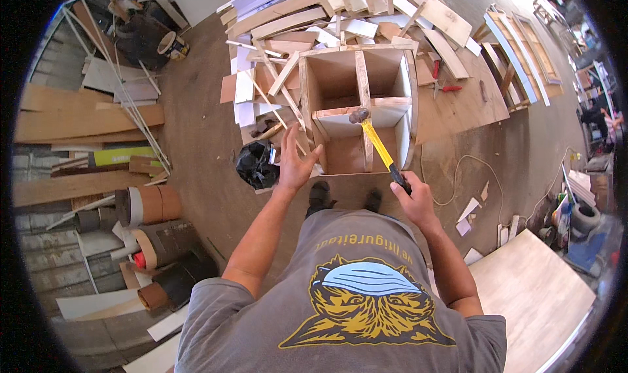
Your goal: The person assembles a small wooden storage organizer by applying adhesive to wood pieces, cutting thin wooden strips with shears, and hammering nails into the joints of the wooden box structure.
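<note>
My right hand grips the black end of a hammer with a yellow handle. The hammer's metal head is over the middle of a wooden frame box, where its dividers meet. Inner panels, some white and some brown, split this box into several compartments. My left hand is raised at the box's near left side, fingers spread and holding nothing; whether it touches the box I cannot tell. Beside it lies a black plastic bag.
A heap of wood offcuts spreads behind the box. Red-handled pliers lie on a board at the right. A pale cable loops over the floor. Rolled sheets and planks line the left. A large panel lies at lower right.
</note>
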A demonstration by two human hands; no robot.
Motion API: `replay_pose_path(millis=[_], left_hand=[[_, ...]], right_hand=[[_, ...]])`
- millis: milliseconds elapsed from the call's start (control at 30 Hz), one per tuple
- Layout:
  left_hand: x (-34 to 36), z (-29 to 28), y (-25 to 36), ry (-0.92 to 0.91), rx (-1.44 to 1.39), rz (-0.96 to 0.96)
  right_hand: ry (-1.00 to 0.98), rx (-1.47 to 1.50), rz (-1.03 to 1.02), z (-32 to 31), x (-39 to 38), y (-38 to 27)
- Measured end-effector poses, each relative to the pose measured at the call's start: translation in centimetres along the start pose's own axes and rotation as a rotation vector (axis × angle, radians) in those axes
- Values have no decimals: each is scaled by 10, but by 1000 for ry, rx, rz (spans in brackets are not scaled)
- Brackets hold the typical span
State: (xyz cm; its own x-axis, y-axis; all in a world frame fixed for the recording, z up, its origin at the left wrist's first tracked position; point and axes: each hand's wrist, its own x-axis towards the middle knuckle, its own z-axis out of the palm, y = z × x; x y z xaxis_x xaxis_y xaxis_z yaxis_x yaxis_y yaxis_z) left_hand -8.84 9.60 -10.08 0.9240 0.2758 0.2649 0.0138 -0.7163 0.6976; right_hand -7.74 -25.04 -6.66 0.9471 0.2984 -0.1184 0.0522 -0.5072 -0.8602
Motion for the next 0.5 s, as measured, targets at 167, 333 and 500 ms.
replay_pose_path(millis=[167,333,500], left_hand=[[-34,19,-4,-59,-197,-239],[-53,29,0,-71,-373,-352],[-46,21,-6,-142,-309,-400]], right_hand=[[-100,-78,-28,-11,3,2],[-150,-89,-18,-3,2,9],[-192,-114,70,17,-12,10]])
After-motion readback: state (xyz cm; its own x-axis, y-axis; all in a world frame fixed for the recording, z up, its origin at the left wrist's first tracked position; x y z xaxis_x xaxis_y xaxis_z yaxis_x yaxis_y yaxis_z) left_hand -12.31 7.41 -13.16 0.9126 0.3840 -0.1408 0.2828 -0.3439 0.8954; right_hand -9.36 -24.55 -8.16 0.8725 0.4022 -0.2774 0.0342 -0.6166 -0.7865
